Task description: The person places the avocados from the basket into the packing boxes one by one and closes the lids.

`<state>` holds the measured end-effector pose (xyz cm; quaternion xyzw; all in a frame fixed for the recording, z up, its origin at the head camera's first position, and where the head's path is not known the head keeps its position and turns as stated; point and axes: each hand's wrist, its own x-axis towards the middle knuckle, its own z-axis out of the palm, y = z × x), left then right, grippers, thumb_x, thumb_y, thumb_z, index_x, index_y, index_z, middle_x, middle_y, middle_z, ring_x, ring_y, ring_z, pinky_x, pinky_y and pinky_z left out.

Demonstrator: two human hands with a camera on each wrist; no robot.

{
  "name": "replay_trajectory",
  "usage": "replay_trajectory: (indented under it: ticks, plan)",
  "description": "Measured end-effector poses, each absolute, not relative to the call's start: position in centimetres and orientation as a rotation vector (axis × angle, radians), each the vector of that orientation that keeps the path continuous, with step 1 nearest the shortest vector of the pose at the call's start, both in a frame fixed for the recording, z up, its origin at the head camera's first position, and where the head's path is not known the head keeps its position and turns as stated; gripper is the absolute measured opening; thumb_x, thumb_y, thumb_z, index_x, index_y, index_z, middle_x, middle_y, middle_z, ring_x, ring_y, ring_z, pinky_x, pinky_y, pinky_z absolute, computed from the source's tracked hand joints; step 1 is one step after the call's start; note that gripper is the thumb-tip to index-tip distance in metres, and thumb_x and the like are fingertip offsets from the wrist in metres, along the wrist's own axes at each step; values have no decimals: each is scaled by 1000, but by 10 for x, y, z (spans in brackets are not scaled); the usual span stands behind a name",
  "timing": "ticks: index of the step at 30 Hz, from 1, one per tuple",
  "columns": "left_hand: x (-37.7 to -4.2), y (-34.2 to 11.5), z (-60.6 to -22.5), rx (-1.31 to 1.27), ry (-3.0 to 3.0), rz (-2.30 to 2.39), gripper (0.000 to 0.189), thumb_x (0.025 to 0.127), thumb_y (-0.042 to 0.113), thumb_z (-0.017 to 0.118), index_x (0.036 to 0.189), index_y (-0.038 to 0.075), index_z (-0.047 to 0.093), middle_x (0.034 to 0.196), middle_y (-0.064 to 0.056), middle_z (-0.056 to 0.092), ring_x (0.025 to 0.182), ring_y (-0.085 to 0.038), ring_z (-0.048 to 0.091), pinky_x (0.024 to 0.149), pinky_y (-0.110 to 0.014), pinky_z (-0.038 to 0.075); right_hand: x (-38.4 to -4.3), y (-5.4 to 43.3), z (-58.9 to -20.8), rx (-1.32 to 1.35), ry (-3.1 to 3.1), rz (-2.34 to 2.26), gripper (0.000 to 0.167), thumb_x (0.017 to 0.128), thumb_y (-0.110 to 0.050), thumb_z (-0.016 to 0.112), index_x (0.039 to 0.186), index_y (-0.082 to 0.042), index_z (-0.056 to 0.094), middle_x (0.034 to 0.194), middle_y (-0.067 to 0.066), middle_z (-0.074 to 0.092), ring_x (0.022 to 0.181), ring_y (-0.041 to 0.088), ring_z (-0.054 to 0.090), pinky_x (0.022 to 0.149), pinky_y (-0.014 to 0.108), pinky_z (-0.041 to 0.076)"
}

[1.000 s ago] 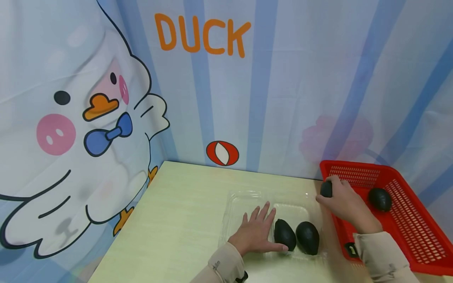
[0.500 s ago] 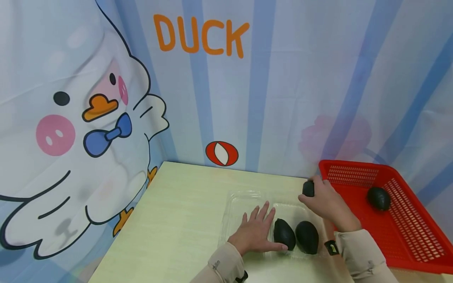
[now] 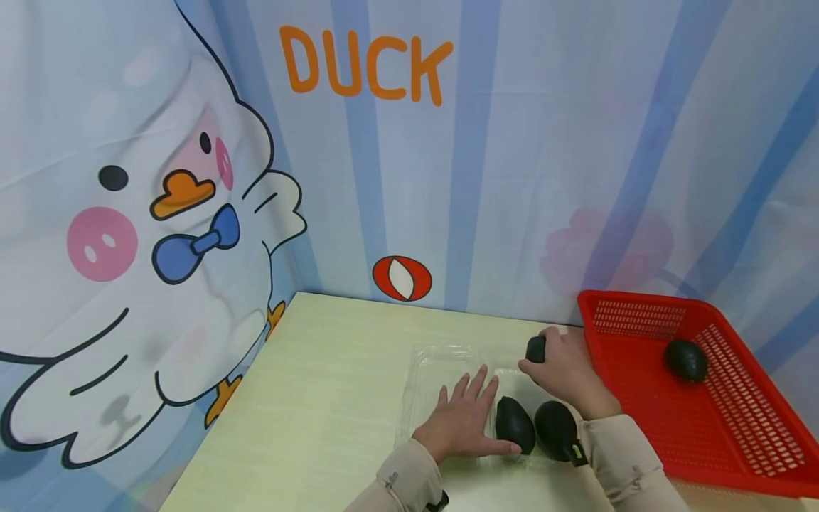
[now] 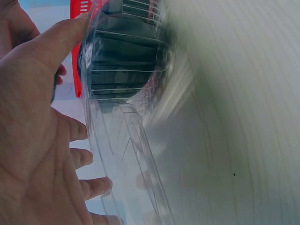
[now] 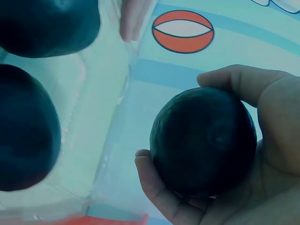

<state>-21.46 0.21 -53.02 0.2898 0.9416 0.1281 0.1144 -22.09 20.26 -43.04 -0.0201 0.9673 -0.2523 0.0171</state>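
My right hand (image 3: 569, 373) grips a dark green avocado (image 5: 204, 140) over the back right part of a clear plastic clamshell box (image 3: 419, 359). Thumb and fingers wrap around the fruit in the right wrist view. Two more avocados, one on the left (image 3: 515, 425) and one on the right (image 3: 555, 428), lie side by side in the box's front right. My left hand (image 3: 457, 423) rests on the box with its fingers spread, the thumb beside the left avocado. In the left wrist view, the fingertips (image 4: 96, 187) touch the clear plastic edge.
A red perforated basket (image 3: 704, 434) stands at the right with one avocado (image 3: 686, 360) in it. The pale wooden table (image 3: 320, 384) ends at a curtain (image 3: 512, 178) printed with a duck.
My right hand has carried its avocado leftward, from the basket's left rim to over the clear box. The left hand stays in place.
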Motion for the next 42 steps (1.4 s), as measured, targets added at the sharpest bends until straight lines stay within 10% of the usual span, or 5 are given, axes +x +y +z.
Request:
replay_trajectory:
  ticks: [42]
  plan:
    - [-210,2,-522,858,2757,402,112,80,86,55,165,28,12,172,0,6,155,-31,23,114,-66,30,-250,174,-484,128,2856,-707,71,97,-34,66,131,20,34,122,40,53,105,47,61,97,61,49]
